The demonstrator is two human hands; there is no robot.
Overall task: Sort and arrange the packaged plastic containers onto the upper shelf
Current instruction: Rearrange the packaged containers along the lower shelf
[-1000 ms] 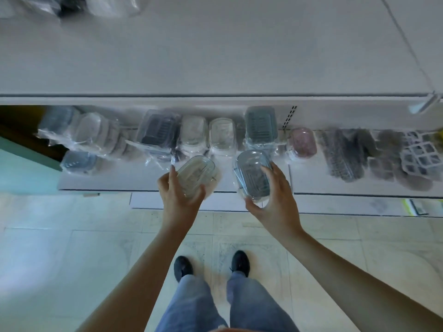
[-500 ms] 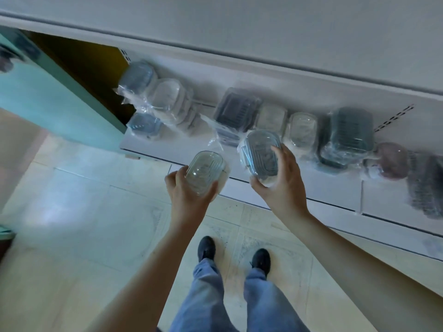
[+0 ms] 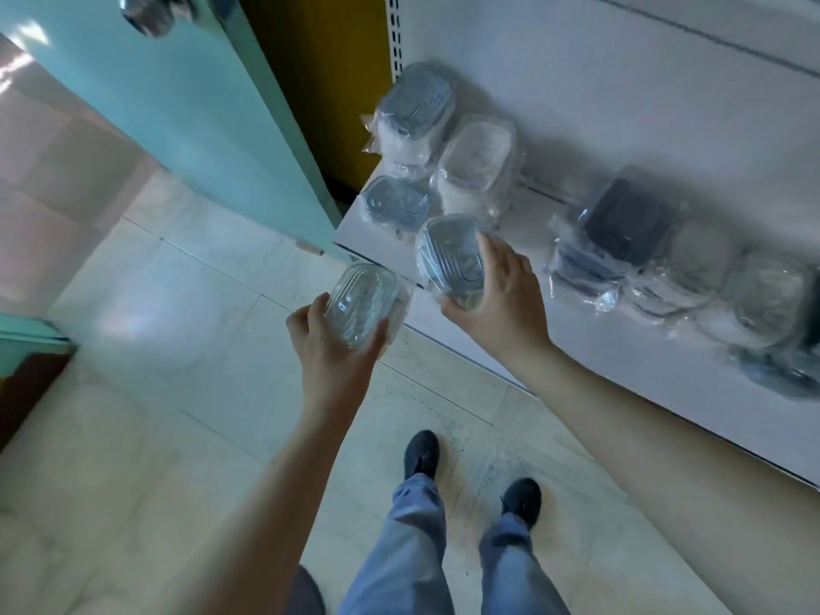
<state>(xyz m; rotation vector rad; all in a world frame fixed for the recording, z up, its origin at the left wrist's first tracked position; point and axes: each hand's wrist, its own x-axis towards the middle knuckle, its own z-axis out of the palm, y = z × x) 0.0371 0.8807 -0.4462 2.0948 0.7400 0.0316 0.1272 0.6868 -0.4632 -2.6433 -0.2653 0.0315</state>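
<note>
Shelf [image 3: 621,126]: white, and it ran from upper left to lower right past me; the packaged tubs lay on it, none higher up that I could see.
Floor [image 3: 177,348]: pale tile under my shoes, with a teal panel [image 3: 177,104] standing left of the shelf's end.
Right group [image 3: 692,268]: a dark pack and several pale ones in loose wrap, crowded together, well apart from my hands.
Left group [image 3: 443,139]: a grey-lidded pack, a white one and a small blue one, sitting at the shelf's left end.
Right hand [image 3: 501,299]: my fingers curled round a blue tub [image 3: 450,259], which I held above the shelf's front edge, just beside the left group; whether it touched the shelf I could not tell.
Left hand [image 3: 328,344]: I gripped a clear tub [image 3: 359,304] from below, out over the floor, clear of the shelf.
Step, as I judged it: carrying like to like, blue toward blue.
Doing it well: I thought it best to keep each tub level, grip the body and not the slack wrap, which looked slippery, and set one down fully before freeing the other hand.
Risk: crinkled film could snag a neighbour and drag it off the edge.
</note>
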